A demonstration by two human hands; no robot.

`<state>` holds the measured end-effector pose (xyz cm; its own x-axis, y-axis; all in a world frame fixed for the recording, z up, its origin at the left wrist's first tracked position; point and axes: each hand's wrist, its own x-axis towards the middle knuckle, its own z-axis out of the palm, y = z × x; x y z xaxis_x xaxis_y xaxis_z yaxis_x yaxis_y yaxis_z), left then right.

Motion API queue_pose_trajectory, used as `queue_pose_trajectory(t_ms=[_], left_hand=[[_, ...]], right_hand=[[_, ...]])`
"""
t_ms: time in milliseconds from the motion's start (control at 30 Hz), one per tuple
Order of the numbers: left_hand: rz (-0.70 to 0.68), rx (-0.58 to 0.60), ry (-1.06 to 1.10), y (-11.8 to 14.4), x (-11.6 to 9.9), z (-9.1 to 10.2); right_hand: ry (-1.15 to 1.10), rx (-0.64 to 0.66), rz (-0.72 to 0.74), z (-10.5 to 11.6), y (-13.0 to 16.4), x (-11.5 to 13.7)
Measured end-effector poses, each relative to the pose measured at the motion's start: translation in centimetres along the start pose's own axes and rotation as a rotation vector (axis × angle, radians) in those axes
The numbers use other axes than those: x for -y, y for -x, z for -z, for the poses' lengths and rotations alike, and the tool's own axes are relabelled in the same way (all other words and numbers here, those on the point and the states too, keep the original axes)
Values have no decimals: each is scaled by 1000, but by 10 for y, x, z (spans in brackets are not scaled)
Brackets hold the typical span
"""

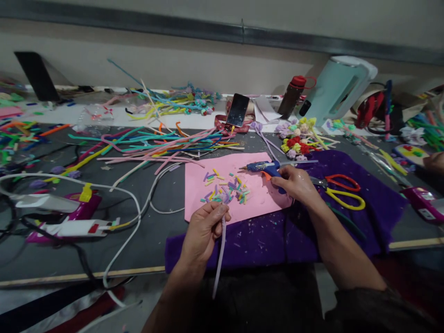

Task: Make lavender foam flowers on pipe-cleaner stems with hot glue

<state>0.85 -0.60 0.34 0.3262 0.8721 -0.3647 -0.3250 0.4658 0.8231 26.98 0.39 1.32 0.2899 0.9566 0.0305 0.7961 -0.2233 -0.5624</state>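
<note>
Between the thumb and fingers of my left hand (207,227) is a pale lilac pipe cleaner (219,263), its long end hanging down past the table edge. Small purple bits show at its top, just above my fingertips. My right hand (296,185) is wrapped round the handle of a blue glue gun (258,166) with an orange trigger; its nozzle points left and a glue stick sticks out behind. Under both lies a pink foam sheet (197,178), scattered with short cut pieces (239,187) in purple, yellow and green. Scissors (345,196) with red and yellow handles rest right of my right hand.
A purple cloth (249,245) lies beneath the sheet. Long pipe cleaners (163,143) and a phone (237,110) are behind it, with fuzzy flowers (294,141), a bottle (293,97) and a kettle (338,90). White cables (125,259) and power strips (65,226) occupy the left. Another person's hand (434,163) is far right.
</note>
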Motion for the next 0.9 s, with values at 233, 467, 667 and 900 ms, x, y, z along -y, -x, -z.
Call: queue_pose_trajectory(t_ms=[233,467,667,900], left_hand=[[24,26,-91,1,0,-2],[37,9,-62,1,0,-2],[30,27,-31,0,0,-2],[6,21,34,0,1,-1]], right_hand=[[-502,-74,-60,-1,-1,-2],[-772,-371,50,5,9,15],[-1003,-13,59,14,28,32],[-985,259,109,17,41,29]])
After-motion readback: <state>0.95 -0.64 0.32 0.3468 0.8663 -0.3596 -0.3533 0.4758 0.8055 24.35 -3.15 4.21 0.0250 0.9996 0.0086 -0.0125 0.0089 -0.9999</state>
